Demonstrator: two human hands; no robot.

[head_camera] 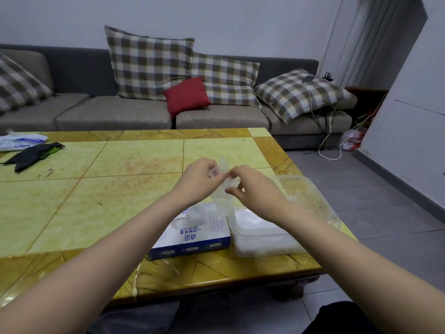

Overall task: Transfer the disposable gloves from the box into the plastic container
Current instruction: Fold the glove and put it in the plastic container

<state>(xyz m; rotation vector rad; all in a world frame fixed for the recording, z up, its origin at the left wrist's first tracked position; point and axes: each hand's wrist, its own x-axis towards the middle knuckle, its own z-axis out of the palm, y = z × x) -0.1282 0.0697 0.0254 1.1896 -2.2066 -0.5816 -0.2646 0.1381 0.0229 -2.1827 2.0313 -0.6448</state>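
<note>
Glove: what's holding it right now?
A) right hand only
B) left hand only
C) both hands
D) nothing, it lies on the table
C: the left hand and the right hand both pinch the clear glove, holding it up above the box.

Tiled yellow-green table (96,203) before me. Lower centre of frame: blue-and-white glove box (192,239), with the plastic container (262,242) just beside it on the right. Upper left: black cloth (31,154) beside a white bag (19,141).
</note>
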